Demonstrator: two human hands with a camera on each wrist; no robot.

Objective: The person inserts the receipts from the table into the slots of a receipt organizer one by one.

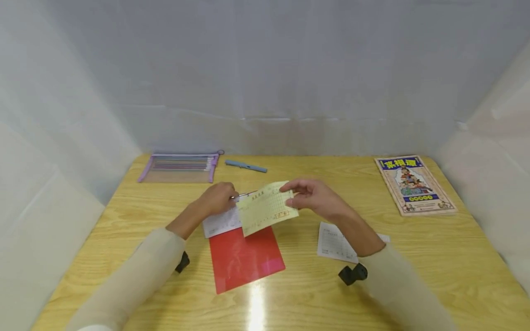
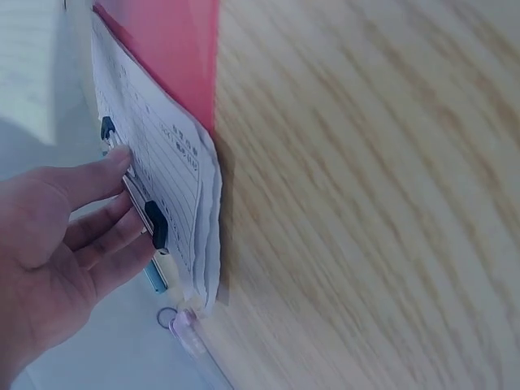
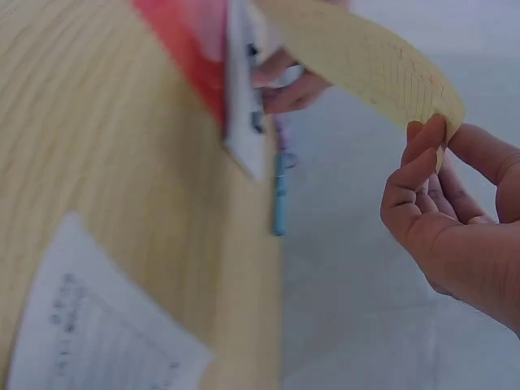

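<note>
Left hand (image 1: 215,199) pinches one clip (image 2: 153,217), right hand (image 1: 314,197) one yellow slip (image 1: 265,209). One booklet (image 1: 415,185) lies near the table's (image 1: 439,262) far-right corner.

Left hand (image 1: 216,198), right hand (image 1: 316,197): both bare. Left sleeve (image 1: 134,276), right sleeve (image 1: 403,285): cream, plain, ending before wrist. Left wrist camera (image 1: 182,262), right wrist camera (image 1: 353,274): small, black; right one with two rounded lobes.
</note>
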